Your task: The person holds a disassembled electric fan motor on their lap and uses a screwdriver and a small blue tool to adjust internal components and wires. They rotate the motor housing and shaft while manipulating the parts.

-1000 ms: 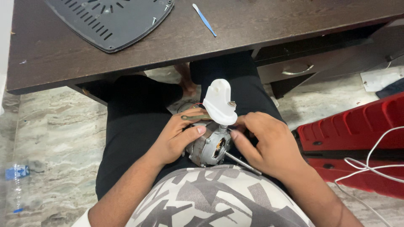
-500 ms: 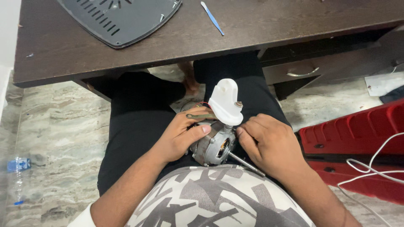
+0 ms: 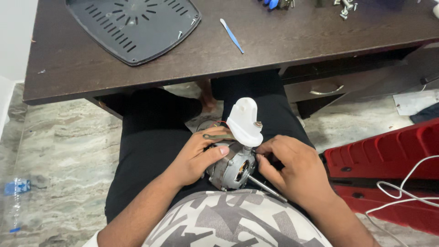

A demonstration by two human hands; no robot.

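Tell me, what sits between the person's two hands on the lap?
In the head view, a grey electric motor with a white plastic housing sits between left hand and right hand.

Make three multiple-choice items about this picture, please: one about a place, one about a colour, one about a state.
1. Where does the electric motor rest?
A. on the person's lap
B. on the desk
C. on the floor

2. What colour is the plastic housing on top of the motor?
A. red
B. white
C. black

3. How does the left hand stand to the motor?
A. far from it
B. flat on the desk
C. gripping its side

Answers:
1. A, the motor sits between the thighs, below the edge of the dark desk.
2. B, the housing is plainly white against the black trousers.
3. C, the thumb and fingers wrap the motor body, while the right hand works at its other side.
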